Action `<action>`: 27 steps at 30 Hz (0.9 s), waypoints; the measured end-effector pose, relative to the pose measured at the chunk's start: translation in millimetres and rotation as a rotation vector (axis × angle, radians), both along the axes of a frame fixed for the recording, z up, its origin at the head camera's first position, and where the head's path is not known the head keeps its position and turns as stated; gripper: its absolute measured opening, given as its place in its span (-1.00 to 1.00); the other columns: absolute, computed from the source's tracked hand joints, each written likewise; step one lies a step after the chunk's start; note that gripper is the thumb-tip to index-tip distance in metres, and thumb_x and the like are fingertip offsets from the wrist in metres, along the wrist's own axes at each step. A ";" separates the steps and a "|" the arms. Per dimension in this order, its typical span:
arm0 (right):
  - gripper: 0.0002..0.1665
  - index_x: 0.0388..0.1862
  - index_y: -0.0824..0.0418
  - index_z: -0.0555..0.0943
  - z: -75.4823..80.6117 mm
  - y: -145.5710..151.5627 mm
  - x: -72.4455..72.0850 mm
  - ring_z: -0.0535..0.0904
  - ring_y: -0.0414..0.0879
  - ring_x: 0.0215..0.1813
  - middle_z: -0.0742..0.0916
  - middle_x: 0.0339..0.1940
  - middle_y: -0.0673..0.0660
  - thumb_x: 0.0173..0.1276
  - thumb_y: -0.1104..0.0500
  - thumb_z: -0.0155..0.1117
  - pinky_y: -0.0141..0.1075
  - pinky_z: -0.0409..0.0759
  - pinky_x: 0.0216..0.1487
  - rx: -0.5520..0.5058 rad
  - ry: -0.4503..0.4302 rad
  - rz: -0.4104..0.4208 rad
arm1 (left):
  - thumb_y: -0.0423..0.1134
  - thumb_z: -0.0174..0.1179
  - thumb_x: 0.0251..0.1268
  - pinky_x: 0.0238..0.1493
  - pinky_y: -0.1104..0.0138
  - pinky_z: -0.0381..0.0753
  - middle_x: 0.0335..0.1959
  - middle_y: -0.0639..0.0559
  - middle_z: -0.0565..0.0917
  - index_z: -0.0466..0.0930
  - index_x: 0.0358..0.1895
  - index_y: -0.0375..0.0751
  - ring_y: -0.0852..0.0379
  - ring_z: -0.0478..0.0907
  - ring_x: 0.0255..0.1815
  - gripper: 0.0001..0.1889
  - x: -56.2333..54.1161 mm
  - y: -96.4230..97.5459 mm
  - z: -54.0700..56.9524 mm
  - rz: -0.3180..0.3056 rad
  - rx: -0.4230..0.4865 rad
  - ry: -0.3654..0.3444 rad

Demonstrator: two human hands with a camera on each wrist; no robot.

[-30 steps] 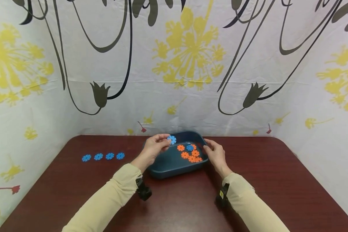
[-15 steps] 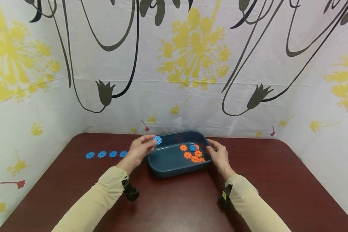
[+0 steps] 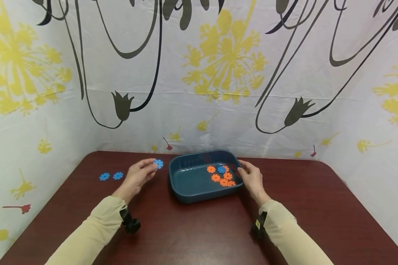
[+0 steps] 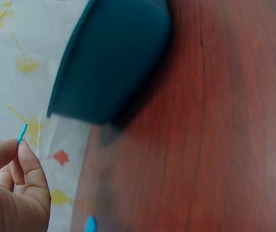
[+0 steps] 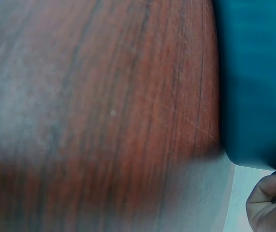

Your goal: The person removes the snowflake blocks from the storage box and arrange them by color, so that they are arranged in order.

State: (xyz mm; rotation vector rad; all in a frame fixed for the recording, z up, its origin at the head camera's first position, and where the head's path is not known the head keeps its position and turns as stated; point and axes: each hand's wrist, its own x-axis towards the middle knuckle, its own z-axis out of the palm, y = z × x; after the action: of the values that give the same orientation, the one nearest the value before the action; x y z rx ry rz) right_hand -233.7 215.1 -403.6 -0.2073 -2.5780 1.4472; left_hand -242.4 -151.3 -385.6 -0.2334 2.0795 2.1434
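Edge pinch, light pressure

Left hand (image 3: 140, 177) is pinching a blue disc (image 3: 158, 164) by its edge, just left of the tray (image 3: 194, 198). Right hand (image 3: 252, 180) is gripping the tray's right end, probably steadying it. Light pressure should be suiting so thin a disc. Orange discs (image 3: 215, 178) are lying inside the tray; two more blue discs (image 3: 104, 176) are showing well left of it.

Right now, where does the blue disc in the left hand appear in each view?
Head: left of center, below mid-height, in the left hand; that's the blue disc.
Left wrist: near the left edge, just below mid-height, seen edge-on.
Right wrist: not in it.
Shared landmark: the tray, lower middle in head, top in left wrist, right edge in right wrist.
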 end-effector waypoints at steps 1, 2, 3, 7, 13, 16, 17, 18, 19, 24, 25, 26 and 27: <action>-0.55 0.29 0.14 0.44 0.1 0.0 0.5 0.62 0.12 -0.10 0.65 -0.13 0.33 0.44 0.18 0.08 -0.35 0.57 -0.31 -0.001 -0.001 0.000 | -0.22 0.10 0.37 -0.05 0.44 0.59 -0.15 0.14 0.53 0.33 0.31 -0.24 0.35 0.52 -0.22 -0.52 0.4 -3.9 -1.6 0.002 -0.003 0.000; -0.55 0.30 0.14 0.44 0.2 -0.1 0.5 0.63 0.12 -0.10 0.65 -0.13 0.33 0.44 0.18 0.07 -0.35 0.58 -0.31 -0.003 0.000 0.000 | -0.22 0.09 0.37 -0.02 0.42 0.58 -0.15 0.15 0.52 0.32 0.32 -0.24 0.36 0.52 -0.22 -0.52 0.4 -7.7 -3.4 0.004 -0.008 -0.001; -0.55 0.30 0.14 0.44 0.3 -0.1 0.5 0.63 0.13 -0.09 0.65 -0.13 0.33 0.44 0.19 0.07 -0.34 0.58 -0.31 -0.006 -0.002 -0.002 | -0.22 0.09 0.37 0.01 0.40 0.58 -0.15 0.15 0.52 0.32 0.32 -0.24 0.37 0.52 -0.22 -0.52 0.6 -11.0 -4.8 0.008 -0.012 -0.005; -0.54 0.30 0.15 0.44 0.7 0.2 1.5 0.63 0.14 -0.06 0.66 -0.13 0.33 0.44 0.18 0.07 -0.32 0.61 -0.28 -0.006 -0.008 -0.003 | -0.22 0.09 0.38 0.00 0.42 0.57 -0.14 0.16 0.51 0.28 0.34 -0.24 0.37 0.52 -0.21 -0.50 2.2 -23.0 -9.8 0.018 -0.022 -0.019; -0.55 0.29 0.14 0.44 0.8 -0.1 1.2 0.64 0.14 -0.06 0.66 -0.15 0.34 0.43 0.18 0.08 -0.37 0.58 -0.30 -0.008 -0.011 -0.006 | -0.22 0.09 0.37 -0.08 0.48 0.58 -0.19 0.21 0.51 0.26 0.36 -0.24 0.42 0.53 -0.25 -0.47 4.8 -38.8 -14.5 0.050 -0.025 -0.029; -0.55 0.30 0.14 0.44 1.4 -0.5 1.0 0.64 0.14 -0.05 0.65 -0.14 0.34 0.44 0.18 0.08 -0.35 0.59 -0.28 -0.013 -0.013 -0.005 | -0.20 0.11 0.36 -0.11 0.49 0.58 -0.23 0.25 0.52 0.26 0.36 -0.25 0.43 0.53 -0.27 -0.46 5.4 -47.0 -15.9 0.071 -0.022 -0.030; -0.55 0.30 0.14 0.44 1.9 -0.7 1.4 0.64 0.13 -0.04 0.65 -0.14 0.34 0.44 0.18 0.07 -0.34 0.61 -0.27 -0.015 -0.014 -0.003 | -0.20 0.12 0.35 -0.11 0.50 0.59 -0.24 0.26 0.52 0.26 0.36 -0.25 0.43 0.54 -0.28 -0.45 5.5 -49.9 -16.4 0.077 -0.024 -0.029; -0.54 0.30 0.14 0.43 2.2 -0.8 1.4 0.64 0.14 -0.04 0.65 -0.13 0.34 0.44 0.18 0.07 -0.33 0.61 -0.26 -0.016 -0.015 -0.002 | -0.20 0.12 0.35 -0.12 0.50 0.59 -0.25 0.26 0.52 0.26 0.36 -0.25 0.42 0.54 -0.28 -0.45 5.5 -53.0 -17.1 0.081 -0.025 -0.028; -0.54 0.30 0.15 0.43 2.3 -0.7 1.3 0.64 0.14 -0.03 0.65 -0.13 0.34 0.44 0.18 0.07 -0.32 0.62 -0.25 -0.015 -0.015 0.001 | -0.20 0.12 0.35 -0.13 0.51 0.59 -0.26 0.27 0.52 0.25 0.36 -0.26 0.42 0.54 -0.28 -0.45 5.5 -56.3 -17.7 0.085 -0.027 -0.026; -0.54 0.30 0.14 0.43 2.0 -1.0 0.9 0.64 0.14 -0.04 0.66 -0.14 0.33 0.44 0.18 0.07 -0.35 0.59 -0.29 -0.011 -0.017 -0.002 | -0.25 0.10 0.36 -0.20 0.53 0.59 -0.33 0.30 0.53 0.24 0.36 -0.28 0.41 0.55 -0.33 -0.46 5.9 -74.5 -21.7 0.118 -0.026 -0.017; -0.54 0.30 0.14 0.43 1.8 -1.0 0.7 0.64 0.14 -0.04 0.66 -0.14 0.33 0.44 0.17 0.07 -0.36 0.59 -0.29 -0.011 -0.019 -0.002 | -0.26 0.10 0.36 -0.22 0.54 0.59 -0.34 0.30 0.54 0.24 0.35 -0.28 0.42 0.55 -0.34 -0.47 6.0 -78.3 -22.5 0.131 -0.025 -0.017; -0.54 0.30 0.13 0.43 1.4 -1.0 0.5 0.64 0.13 -0.04 0.66 -0.15 0.33 0.44 0.17 0.07 -0.37 0.59 -0.29 -0.012 -0.021 -0.003 | -0.27 0.10 0.35 -0.23 0.54 0.59 -0.35 0.30 0.54 0.26 0.34 -0.28 0.42 0.56 -0.35 -0.48 6.0 -82.1 -23.3 0.145 -0.022 -0.018; -0.54 0.31 0.12 0.43 1.0 -0.9 0.3 0.64 0.13 -0.04 0.66 -0.15 0.33 0.44 0.17 0.07 -0.36 0.59 -0.29 -0.012 -0.023 -0.003 | -0.28 0.10 0.35 -0.24 0.54 0.59 -0.36 0.30 0.54 0.28 0.32 -0.28 0.42 0.56 -0.36 -0.50 6.0 -85.8 -24.0 0.162 -0.019 -0.019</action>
State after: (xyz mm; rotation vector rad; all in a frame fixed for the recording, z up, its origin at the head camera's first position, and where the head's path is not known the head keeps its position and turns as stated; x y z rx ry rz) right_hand -233.4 214.2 -402.6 -0.2300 -2.5865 1.4677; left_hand -236.5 -237.1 -409.7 -0.4365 2.1392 2.2006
